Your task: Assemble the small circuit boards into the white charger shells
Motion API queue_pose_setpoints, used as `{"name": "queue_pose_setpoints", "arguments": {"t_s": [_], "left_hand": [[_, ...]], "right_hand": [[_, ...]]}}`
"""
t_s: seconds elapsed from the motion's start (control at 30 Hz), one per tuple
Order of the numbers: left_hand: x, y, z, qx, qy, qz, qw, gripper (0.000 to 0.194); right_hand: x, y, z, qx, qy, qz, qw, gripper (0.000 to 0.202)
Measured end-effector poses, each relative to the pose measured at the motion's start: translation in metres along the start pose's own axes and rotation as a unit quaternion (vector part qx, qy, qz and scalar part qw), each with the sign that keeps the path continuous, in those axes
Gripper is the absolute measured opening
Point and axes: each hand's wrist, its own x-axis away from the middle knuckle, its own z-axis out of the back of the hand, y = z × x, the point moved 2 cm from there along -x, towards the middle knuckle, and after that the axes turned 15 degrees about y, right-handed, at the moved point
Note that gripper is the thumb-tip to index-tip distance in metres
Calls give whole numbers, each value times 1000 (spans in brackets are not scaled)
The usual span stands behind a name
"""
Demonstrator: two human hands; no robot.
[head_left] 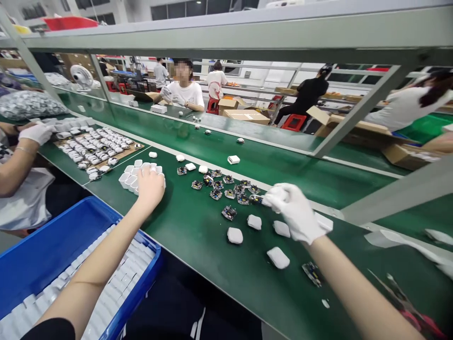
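My bare left hand [151, 184] rests over a cluster of white hollow housings [130, 180] on the green table. Its fingers bend down onto the right side of the cluster, and what they grip is hidden. In a white glove, my right hand [293, 210] pinches something too small to make out, at the right end of a group of small circuit boards [230, 193]. Several rounded white pieces [235, 235] lie in front of the boards and below my right hand. One more circuit board [312, 274] lies near my right forearm.
A blue bin [155, 264] full of white parts stands at the lower left. Beyond it, a co-worker's gloved hand is beside a board of white units [95, 148]. Red-handled scissors [399, 297] lie lower right. A metal shelf frame [361, 108] crosses above the table; people sit behind it.
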Motion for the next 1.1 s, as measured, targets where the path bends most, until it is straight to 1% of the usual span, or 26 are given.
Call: {"name": "queue_pose_setpoints", "arguments": {"t_s": [0.03, 0.07, 0.13, 0.17, 0.2, 0.23, 0.27, 0.3, 0.33, 0.37, 0.4, 0.47, 0.5, 0.6, 0.67, 0.77, 0.83, 0.87, 0.9, 1.0, 1.03, 1.1], "left_hand": [[1, 6, 4, 11, 3, -16, 1000, 22], [5, 15, 9, 29, 3, -33, 999, 21], [19, 40, 21, 121, -20, -78, 989, 19], [30, 54, 28, 196, -42, -102, 974, 21], [42, 68, 34, 283, -70, -122, 949, 23], [54, 82, 40, 355, -92, -133, 921, 24], [66, 93, 45, 402, -101, -129, 901, 21], [77, 102, 48, 435, -103, -121, 886, 18], [87, 110, 49, 459, -100, -115, 875, 14], [96, 116, 49, 478, -95, -111, 866, 10], [103, 121, 47, 496, -92, -112, 856, 8], [111, 125, 42, 521, -91, -112, 841, 10], [114, 126, 40, 527, -92, -108, 838, 16], [115, 123, 38, 550, -79, -82, 827, 45], [115, 121, 43, 588, -56, -66, 804, 55], [118, 121, 54, 658, -39, -57, 750, 53], [124, 125, 60, 689, -41, -60, 721, 54], [127, 127, 63, 698, -42, -63, 712, 53], [130, 129, 65, 703, -39, -66, 707, 50], [135, 133, 69, 708, -10, -66, 703, 37], [134, 134, 69, 711, -5, -69, 699, 35], [133, 134, 71, 717, -13, -85, 692, 39]], "right_hand": [[20, -7, -5, -19, -29, -20, 999, 47], [40, -14, -9, -76, -78, -73, 991, 50], [72, -26, -13, -154, -132, -147, 968, 49], [84, -31, -14, -192, -153, -188, 951, 44], [95, -34, -14, -227, -168, -230, 931, 38], [104, -36, -14, -266, -182, -274, 906, 31], [111, -36, -14, -308, -192, -317, 876, 24], [117, -36, -14, -346, -198, -353, 847, 20], [123, -34, -14, -375, -198, -377, 823, 19], [128, -32, -14, -395, -195, -389, 809, 20], [132, -29, -13, -405, -189, -390, 805, 23], [141, -24, -11, -410, -174, -375, 813, 27], [145, -22, -10, -412, -168, -365, 818, 29], [155, -17, -8, -408, -153, -349, 830, 33], [161, -14, -6, -379, -139, -337, 851, 34], [172, -10, -3, -317, -125, -292, 894, 34], [182, -8, -2, -280, -148, -260, 912, 35], [188, -7, -1, -263, -165, -248, 918, 37], [193, -7, -1, -249, -182, -233, 922, 39], [202, -8, 0, -222, -221, -180, 933, 45], [203, -9, 1, -216, -233, -165, 934, 46], [202, -14, 2, -210, -260, -155, 930, 45]]}}
